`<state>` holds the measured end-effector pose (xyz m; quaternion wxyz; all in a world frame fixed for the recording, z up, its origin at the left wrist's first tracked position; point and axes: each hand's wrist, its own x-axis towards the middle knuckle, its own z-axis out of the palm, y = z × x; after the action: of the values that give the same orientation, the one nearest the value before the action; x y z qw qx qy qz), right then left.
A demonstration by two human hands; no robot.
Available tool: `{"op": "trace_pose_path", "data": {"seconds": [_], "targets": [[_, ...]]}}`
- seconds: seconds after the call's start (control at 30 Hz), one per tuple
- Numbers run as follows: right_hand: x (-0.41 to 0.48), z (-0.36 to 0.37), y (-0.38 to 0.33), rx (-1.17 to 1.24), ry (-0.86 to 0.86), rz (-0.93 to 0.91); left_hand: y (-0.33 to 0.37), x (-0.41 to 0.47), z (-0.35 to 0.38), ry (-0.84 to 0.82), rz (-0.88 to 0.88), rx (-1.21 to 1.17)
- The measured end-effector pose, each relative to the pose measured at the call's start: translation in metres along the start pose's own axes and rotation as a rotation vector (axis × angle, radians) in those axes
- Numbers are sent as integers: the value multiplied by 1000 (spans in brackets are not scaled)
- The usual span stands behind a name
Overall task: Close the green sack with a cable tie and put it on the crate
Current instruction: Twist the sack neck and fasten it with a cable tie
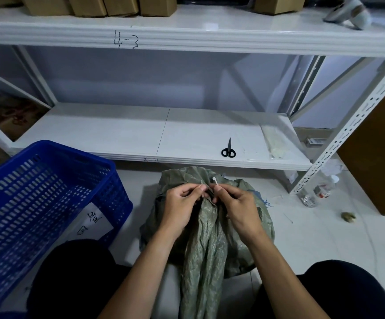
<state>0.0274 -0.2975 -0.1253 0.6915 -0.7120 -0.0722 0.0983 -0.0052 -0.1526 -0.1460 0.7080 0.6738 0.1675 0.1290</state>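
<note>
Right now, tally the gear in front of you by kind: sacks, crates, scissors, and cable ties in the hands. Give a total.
green sack: 1
blue crate: 1
black scissors: 1
cable tie, pinched by the left hand and the right hand: 1
Total: 4

Storeroom or small warehouse, viewed from floor level: white slotted-steel shelving (187,38), with the bay number "4-3" (126,40) handwritten on one beam, is lined with cardboard boxes (122,5) along its upper level. Scissors (228,149) and a clear plastic packet (273,141) are laid on the lower shelf (118,132), and a blue plastic crate (49,192) is set on the pale tiled floor (313,238).
</note>
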Motion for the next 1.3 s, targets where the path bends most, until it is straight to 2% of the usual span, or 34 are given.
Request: {"op": "trace_pose_path", "data": {"seconds": [0.2, 0.37, 0.57, 0.67, 0.8, 0.9, 1.1, 1.3], "targets": [[3, -7, -2, -9, 40, 72, -1, 4, -6, 11, 26, 74], [7, -13, 2, -226, 156, -20, -4, 5, -6, 83, 34, 73], [14, -29, 11, -394, 248, -84, -10, 4, -7, 203, -115, 0], [15, -30, 12, -221, 286, -30, -9, -2, -4, 215, -265, -152], [15, -25, 8, 352, 218, 184, -14, -4, -4, 190, -475, -410], [24, -24, 13, 583, 221, 271, -14, -2, -3, 179, -532, -485], [36, -24, 16, 669, 255, 367, -11, -2, 3, 180, -581, -548], [39, -15, 5, 334, 213, 194, -11, 2, 7, 239, -489, -521]]}}
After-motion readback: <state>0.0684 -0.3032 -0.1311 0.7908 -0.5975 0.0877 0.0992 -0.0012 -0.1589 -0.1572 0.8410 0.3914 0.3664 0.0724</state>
